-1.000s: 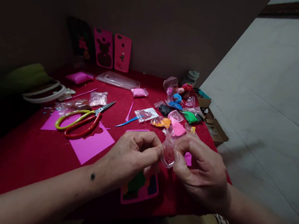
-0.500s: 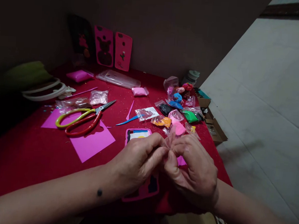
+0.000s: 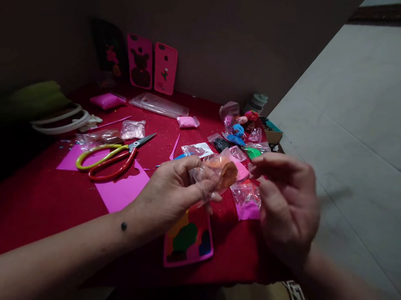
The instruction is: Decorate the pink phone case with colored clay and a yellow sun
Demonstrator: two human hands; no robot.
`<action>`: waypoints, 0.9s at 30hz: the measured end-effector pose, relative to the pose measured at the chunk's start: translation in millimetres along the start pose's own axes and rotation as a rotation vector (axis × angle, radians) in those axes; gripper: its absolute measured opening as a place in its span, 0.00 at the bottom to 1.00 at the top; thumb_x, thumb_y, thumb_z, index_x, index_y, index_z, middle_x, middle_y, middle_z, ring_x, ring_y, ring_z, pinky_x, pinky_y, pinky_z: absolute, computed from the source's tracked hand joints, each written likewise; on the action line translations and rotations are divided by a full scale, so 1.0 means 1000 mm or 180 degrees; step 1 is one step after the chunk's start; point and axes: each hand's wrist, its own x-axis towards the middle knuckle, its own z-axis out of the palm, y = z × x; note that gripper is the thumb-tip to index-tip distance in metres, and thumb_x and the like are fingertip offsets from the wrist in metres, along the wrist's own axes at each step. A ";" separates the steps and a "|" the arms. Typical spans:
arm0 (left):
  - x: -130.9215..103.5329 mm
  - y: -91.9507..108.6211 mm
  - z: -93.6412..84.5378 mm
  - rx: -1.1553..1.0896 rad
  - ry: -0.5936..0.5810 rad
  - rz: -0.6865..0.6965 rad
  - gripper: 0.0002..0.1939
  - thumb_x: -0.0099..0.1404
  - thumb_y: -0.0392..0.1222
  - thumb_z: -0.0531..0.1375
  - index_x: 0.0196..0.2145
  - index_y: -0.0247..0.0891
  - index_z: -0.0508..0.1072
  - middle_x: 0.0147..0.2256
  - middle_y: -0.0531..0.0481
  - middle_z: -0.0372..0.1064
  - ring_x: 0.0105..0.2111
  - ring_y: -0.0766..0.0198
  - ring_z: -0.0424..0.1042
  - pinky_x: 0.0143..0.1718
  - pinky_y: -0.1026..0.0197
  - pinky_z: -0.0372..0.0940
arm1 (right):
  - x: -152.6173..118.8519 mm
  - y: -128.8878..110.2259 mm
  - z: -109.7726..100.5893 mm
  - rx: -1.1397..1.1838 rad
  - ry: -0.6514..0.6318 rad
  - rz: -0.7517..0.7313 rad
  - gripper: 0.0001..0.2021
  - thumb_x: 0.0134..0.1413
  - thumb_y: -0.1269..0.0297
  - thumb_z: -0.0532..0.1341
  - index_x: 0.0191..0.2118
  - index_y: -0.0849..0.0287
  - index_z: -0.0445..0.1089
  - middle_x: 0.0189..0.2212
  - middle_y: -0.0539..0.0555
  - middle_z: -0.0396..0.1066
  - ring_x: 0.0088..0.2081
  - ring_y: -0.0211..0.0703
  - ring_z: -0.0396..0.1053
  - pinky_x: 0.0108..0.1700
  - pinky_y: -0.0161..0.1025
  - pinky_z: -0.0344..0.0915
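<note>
My left hand point(image 3: 174, 189) is closed on a crumpled clear plastic bag with a lump of orange-brown clay point(image 3: 228, 175) in it, held above the table. To its right, my right hand point(image 3: 287, 209) is raised, slightly blurred. Its fingers are curled, with a gap between thumb and forefinger, and I see nothing held there. Below my left hand lies a phone case point(image 3: 188, 240) with a pink rim and patches of green, yellow, red and blue. My left hand covers its upper part.
Scissors point(image 3: 114, 163) with yellow and red handles lie on pink sheets point(image 3: 121, 192) at left. Bagged clay, including a green packet point(image 3: 253, 153), clusters at right. Decorated phone cases point(image 3: 165, 68) lean on the back wall. The red-covered table point(image 3: 47, 217) ends at the right beside the floor.
Both hands were pinching clear plastic together. Now my right hand has come away to the right, and my left hand holds the bag of orange-brown clay. More of the phone case shows.
</note>
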 end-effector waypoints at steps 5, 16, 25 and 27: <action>0.001 0.002 -0.001 -0.0182 -0.0268 -0.0166 0.05 0.57 0.34 0.65 0.28 0.35 0.70 0.21 0.56 0.70 0.21 0.70 0.70 0.25 0.67 0.67 | 0.009 0.010 0.007 0.1877 -0.1126 0.1837 0.13 0.65 0.54 0.53 0.44 0.56 0.68 0.33 0.53 0.73 0.28 0.39 0.72 0.28 0.35 0.70; 0.009 -0.008 -0.007 -0.0177 -0.0101 -0.0423 0.12 0.57 0.37 0.66 0.29 0.39 0.64 0.20 0.55 0.71 0.19 0.65 0.71 0.18 0.65 0.67 | 0.010 0.011 0.017 0.2841 -0.0498 0.2895 0.08 0.54 0.59 0.65 0.33 0.58 0.70 0.22 0.48 0.73 0.16 0.34 0.69 0.14 0.27 0.65; 0.001 -0.008 -0.005 0.0424 0.0411 0.0373 0.08 0.55 0.30 0.64 0.26 0.38 0.68 0.28 0.57 0.69 0.25 0.70 0.71 0.27 0.67 0.67 | 0.010 0.016 0.018 0.2975 -0.0423 0.3045 0.07 0.55 0.61 0.64 0.34 0.58 0.68 0.22 0.47 0.74 0.17 0.35 0.71 0.16 0.29 0.68; 0.000 -0.009 -0.006 0.0747 0.0407 0.0428 0.05 0.57 0.32 0.63 0.28 0.38 0.71 0.28 0.56 0.71 0.24 0.69 0.70 0.26 0.67 0.66 | 0.010 0.018 0.018 0.3017 -0.0481 0.3019 0.07 0.57 0.61 0.63 0.34 0.59 0.69 0.23 0.48 0.75 0.18 0.36 0.71 0.17 0.30 0.69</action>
